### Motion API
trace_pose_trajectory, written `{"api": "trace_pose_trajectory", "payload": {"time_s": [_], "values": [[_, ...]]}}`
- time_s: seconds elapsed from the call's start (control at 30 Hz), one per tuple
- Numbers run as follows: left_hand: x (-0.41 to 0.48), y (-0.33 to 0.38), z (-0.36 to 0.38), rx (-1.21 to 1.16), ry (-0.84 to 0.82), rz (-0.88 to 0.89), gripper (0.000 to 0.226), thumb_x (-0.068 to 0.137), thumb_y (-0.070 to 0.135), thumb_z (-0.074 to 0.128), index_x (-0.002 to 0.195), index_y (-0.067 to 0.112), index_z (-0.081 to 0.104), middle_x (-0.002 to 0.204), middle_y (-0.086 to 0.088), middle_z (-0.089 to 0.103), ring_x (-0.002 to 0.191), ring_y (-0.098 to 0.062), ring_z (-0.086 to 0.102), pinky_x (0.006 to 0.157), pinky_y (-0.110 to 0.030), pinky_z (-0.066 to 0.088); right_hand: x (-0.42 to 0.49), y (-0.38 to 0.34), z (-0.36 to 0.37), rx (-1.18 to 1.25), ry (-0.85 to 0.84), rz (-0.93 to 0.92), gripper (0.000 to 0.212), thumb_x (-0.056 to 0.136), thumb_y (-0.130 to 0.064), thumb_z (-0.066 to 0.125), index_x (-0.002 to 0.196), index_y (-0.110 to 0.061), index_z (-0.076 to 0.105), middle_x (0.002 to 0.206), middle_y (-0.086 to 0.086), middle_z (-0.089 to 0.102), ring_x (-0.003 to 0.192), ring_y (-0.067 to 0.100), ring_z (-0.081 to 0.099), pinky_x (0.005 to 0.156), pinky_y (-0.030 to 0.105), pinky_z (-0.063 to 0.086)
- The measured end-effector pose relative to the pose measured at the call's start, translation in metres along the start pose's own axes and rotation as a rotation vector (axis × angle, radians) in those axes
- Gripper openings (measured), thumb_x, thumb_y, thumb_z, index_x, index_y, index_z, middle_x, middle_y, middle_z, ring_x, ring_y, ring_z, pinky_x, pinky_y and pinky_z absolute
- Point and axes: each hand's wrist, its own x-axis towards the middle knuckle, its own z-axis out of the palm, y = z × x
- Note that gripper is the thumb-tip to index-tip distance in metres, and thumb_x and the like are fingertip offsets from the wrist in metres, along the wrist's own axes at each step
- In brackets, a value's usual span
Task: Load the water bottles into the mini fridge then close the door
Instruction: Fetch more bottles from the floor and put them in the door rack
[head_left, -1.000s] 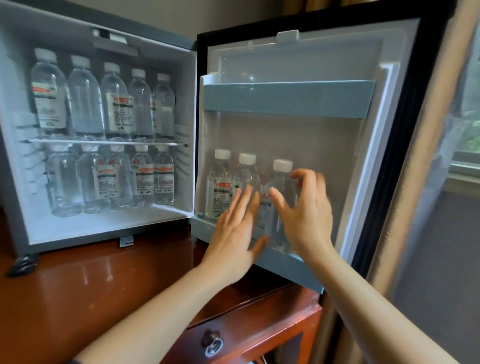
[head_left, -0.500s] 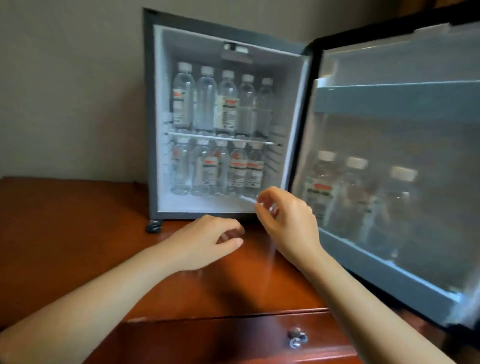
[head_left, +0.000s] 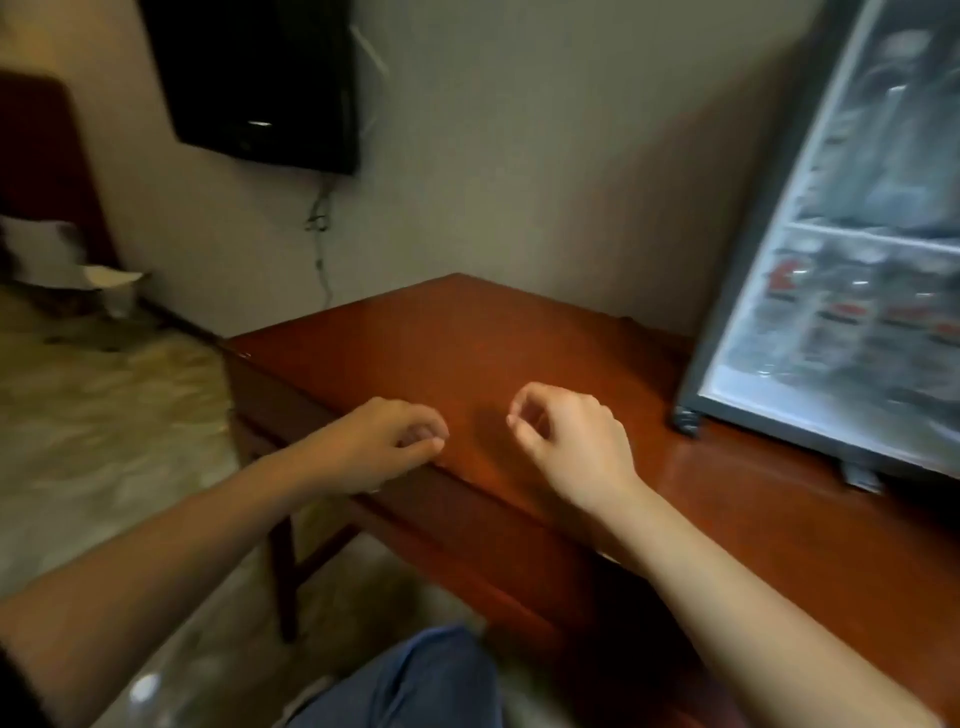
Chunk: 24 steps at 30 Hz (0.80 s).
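Reddish-brown polished wood fills the middle of the view: the desk (head_left: 467, 343) runs from its far left corner toward the near right, with a drawer front along its near edge. Both hands hover low over it, side by side and apart, each empty and loosely curled. The left hand (head_left: 382, 441) sits at the near edge of the desk, fingers folded under with the thumb lying against them. The right hand (head_left: 571, 441) is just to the right of it, over the desktop, fingers bent inward in a loose half-fist with a small gap between thumb and forefinger. Neither hand touches the other; whether they rest on the wood or float just above it cannot be told.

At the far right stands the mini fridge (head_left: 737, 322), its dark grey frame tilted in the wide-angle view and its pale interior lit. Inside, the water bottles (head_left: 852, 317) are blurred, but clear bodies with red-marked labels show in rows above and below a shelf (head_left: 872, 236). The fridge's front foot rests on the desk well to the right of the right hand. Its door is out of frame.

On the wall at the far left hangs a dark television (head_left: 260, 78), a cable trailing down beneath it. Blue trousers (head_left: 415, 680) show at the bottom centre, and patterned floor (head_left: 104, 415) lies to the left of the desk.
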Motion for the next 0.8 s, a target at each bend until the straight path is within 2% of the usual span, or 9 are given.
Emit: {"api": "trace_pose_trajectory", "payload": {"time_s": [0.07, 0.17, 0.23, 0.3, 0.37, 0.47, 0.53, 0.7, 0.8], "values": [[-0.021, -0.032, -0.007, 0.003, 0.011, -0.084, 0.024, 0.095, 0.034, 0.050, 0.114, 0.025, 0.062, 0.107, 0.012, 0.065, 0.095, -0.001, 0.059, 0.079, -0.015, 0.046, 0.017, -0.028, 0.032, 0.056, -0.063, -0.065, 0.009, 0.094, -0.032, 0.051, 0.095, -0.030, 0.059, 0.088, -0.011, 0.061, 0.081, 0.013, 0.061, 0.061, 0.025, 0.046], [-0.058, -0.078, -0.012, 0.027, 0.045, -0.217, 0.025, 0.095, 0.030, 0.051, 0.114, 0.019, 0.063, 0.106, 0.006, 0.067, 0.094, -0.006, 0.061, 0.080, -0.019, 0.048, 0.034, -0.074, 0.082, 0.121, -0.169, -0.162, 0.012, 0.094, -0.032, 0.051, 0.098, -0.029, 0.061, 0.090, -0.011, 0.063, 0.079, 0.010, 0.057, 0.056, 0.018, 0.038], [-0.082, -0.113, -0.011, 0.020, 0.068, -0.317, 0.027, 0.094, 0.031, 0.052, 0.110, 0.014, 0.065, 0.102, 0.000, 0.069, 0.092, -0.012, 0.063, 0.080, -0.025, 0.048, 0.042, -0.103, 0.114, 0.174, -0.236, -0.213, 0.012, 0.093, -0.034, 0.052, 0.096, -0.030, 0.062, 0.091, -0.010, 0.067, 0.086, 0.015, 0.063, 0.064, 0.027, 0.046], [-0.112, -0.148, -0.007, -0.006, 0.096, -0.409, 0.040, 0.085, 0.043, 0.046, 0.094, 0.009, 0.065, 0.087, -0.005, 0.067, 0.077, -0.009, 0.059, 0.075, -0.028, 0.046, 0.048, -0.135, 0.150, 0.213, -0.328, -0.229, 0.013, 0.091, -0.036, 0.052, 0.094, -0.029, 0.062, 0.090, -0.009, 0.068, 0.091, 0.020, 0.064, 0.071, 0.032, 0.046], [-0.132, -0.175, 0.001, -0.040, 0.114, -0.471, 0.051, 0.075, 0.048, 0.038, 0.081, 0.003, 0.060, 0.075, -0.011, 0.061, 0.068, -0.005, 0.049, 0.067, -0.021, 0.041, 0.049, -0.154, 0.176, 0.231, -0.395, -0.240, 0.014, 0.090, -0.036, 0.053, 0.095, -0.028, 0.062, 0.094, -0.009, 0.069, 0.095, 0.023, 0.064, 0.075, 0.033, 0.047], [-0.168, -0.223, 0.015, -0.114, 0.125, -0.664, 0.024, 0.087, 0.027, 0.053, 0.088, 0.006, 0.065, 0.071, 0.002, 0.060, 0.063, 0.004, 0.051, 0.061, -0.010, 0.035, 0.051, -0.188, 0.229, 0.262, -0.542, -0.264, 0.015, 0.091, -0.034, 0.051, 0.098, -0.027, 0.063, 0.101, -0.006, 0.070, 0.101, 0.026, 0.062, 0.077, 0.033, 0.046], [-0.189, -0.254, 0.029, -0.163, 0.149, -0.757, 0.013, 0.090, 0.018, 0.055, 0.093, 0.011, 0.066, 0.074, 0.010, 0.059, 0.066, 0.003, 0.055, 0.065, -0.011, 0.040, 0.050, -0.208, 0.262, 0.291, -0.654, -0.254, 0.017, 0.091, -0.033, 0.051, 0.098, -0.026, 0.064, 0.101, -0.004, 0.070, 0.102, 0.026, 0.062, 0.078, 0.032, 0.046], [-0.219, -0.316, 0.071, -0.222, 0.111, -0.961, 0.023, 0.093, 0.025, 0.053, 0.107, 0.011, 0.065, 0.095, -0.002, 0.066, 0.085, -0.013, 0.062, 0.080, -0.026, 0.050, 0.047, -0.235, 0.341, 0.373, -0.845, -0.196, 0.017, 0.092, -0.027, 0.055, 0.103, -0.020, 0.065, 0.100, -0.004, 0.068, 0.088, 0.015, 0.060, 0.068, 0.022, 0.036], [-0.227, -0.351, 0.095, -0.262, 0.096, -1.059, 0.028, 0.093, 0.026, 0.053, 0.113, 0.010, 0.062, 0.108, -0.008, 0.066, 0.094, -0.019, 0.063, 0.082, -0.028, 0.050, 0.043, -0.244, 0.391, 0.434, -0.942, -0.103, 0.008, 0.091, -0.022, 0.055, 0.091, -0.019, 0.063, 0.080, -0.005, 0.061, 0.078, 0.013, 0.055, 0.065, 0.023, 0.040]]}}
